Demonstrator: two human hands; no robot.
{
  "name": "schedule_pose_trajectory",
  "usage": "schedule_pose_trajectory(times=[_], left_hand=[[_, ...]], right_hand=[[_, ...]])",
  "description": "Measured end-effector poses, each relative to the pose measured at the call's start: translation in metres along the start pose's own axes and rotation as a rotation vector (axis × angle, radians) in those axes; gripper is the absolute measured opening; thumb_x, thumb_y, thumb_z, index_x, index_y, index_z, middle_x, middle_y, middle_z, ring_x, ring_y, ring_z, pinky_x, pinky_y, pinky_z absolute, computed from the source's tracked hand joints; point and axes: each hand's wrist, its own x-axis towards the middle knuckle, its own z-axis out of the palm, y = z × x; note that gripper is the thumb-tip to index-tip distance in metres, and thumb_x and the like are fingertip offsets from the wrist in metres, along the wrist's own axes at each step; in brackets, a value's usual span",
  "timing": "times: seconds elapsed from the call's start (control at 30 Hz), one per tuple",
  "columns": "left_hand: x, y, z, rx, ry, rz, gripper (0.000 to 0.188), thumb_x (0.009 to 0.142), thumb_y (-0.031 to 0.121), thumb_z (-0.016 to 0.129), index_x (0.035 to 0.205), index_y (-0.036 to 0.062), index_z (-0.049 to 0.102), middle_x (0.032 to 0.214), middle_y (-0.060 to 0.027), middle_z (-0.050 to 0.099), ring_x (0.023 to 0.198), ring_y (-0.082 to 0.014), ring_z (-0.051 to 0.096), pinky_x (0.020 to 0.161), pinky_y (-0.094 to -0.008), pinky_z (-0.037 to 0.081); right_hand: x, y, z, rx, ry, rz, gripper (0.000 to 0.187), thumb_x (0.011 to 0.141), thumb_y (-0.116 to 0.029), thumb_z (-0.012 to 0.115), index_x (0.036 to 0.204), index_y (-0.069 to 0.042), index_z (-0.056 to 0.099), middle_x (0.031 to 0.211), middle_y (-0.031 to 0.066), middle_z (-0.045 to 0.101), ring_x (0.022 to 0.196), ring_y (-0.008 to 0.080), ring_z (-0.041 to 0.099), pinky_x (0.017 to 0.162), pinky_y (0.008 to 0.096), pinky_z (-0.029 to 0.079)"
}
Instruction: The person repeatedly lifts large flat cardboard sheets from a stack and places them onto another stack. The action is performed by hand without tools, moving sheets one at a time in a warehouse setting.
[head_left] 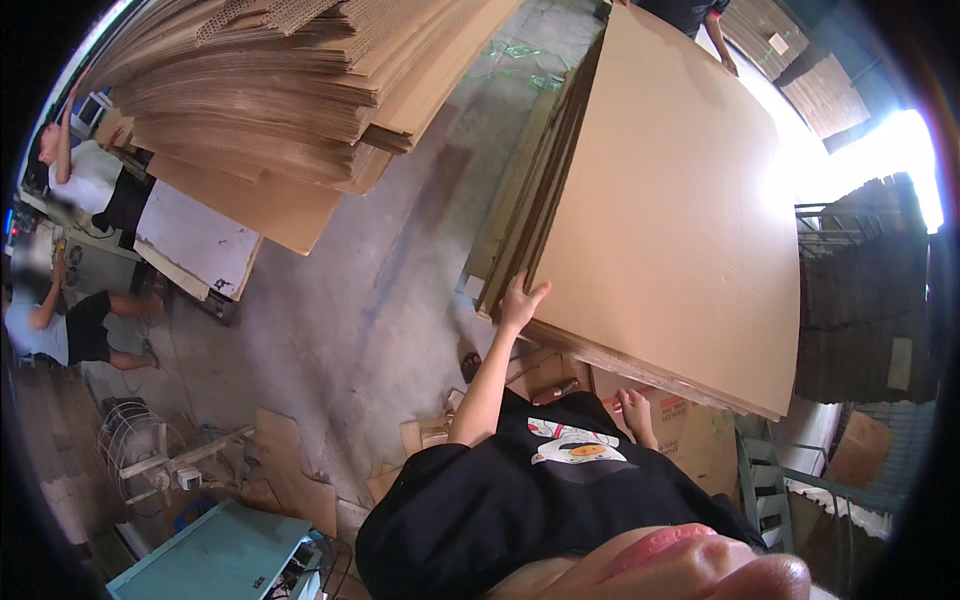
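A tall stack of large brown cardboard sheets (670,200) stands in front of me, its top sheet flat and plain. My left hand (520,304) is at the near left corner of this stack, thumb on the face and fingers around the edge. Close to my body, below the stack's near edge, my right hand (635,411) hangs with loosely bent fingers, and nothing shows in it. It does not appear to touch the sheets.
Another high cardboard pile (260,100) rises at the far left. At the stack's far end is another person's arm (722,45). Two people work at the left, near a white-topped table (195,235). A wire-caged fan (140,440) and a teal cabinet (210,555) stand lower left.
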Motion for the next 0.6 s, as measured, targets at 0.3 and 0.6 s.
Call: schedule_pose_trajectory(times=[0.3, 0.6], left_hand=[[0.011, -0.019, 0.008, -0.063, -0.044, 0.020, 0.088, 0.081, 0.061, 0.069, 0.137, -0.0042, 0.049, 0.136, -0.0209, 0.055, 0.128, -0.0361, 0.051, 0.107, -0.0444, 0.036], [0.009, -0.011, -0.002, -0.193, -0.097, 0.056, 0.074, 0.086, 0.048, 0.073, 0.134, -0.0041, 0.051, 0.127, -0.0192, 0.061, 0.118, -0.0272, 0.058, 0.100, -0.0363, 0.044]], right_hand=[[-0.008, -0.007, 0.004, 0.037, -0.018, 0.004, 0.038, 0.098, -0.031, 0.056, 0.097, 0.004, 0.069, 0.078, 0.0161, 0.072, 0.073, 0.0213, 0.072, 0.066, 0.0345, 0.055], [-0.024, -0.015, 0.012, 0.136, 0.048, 0.051, 0.035, 0.099, -0.028, 0.056, 0.097, 0.004, 0.069, 0.078, 0.0130, 0.072, 0.074, 0.0185, 0.070, 0.067, 0.0320, 0.054]])
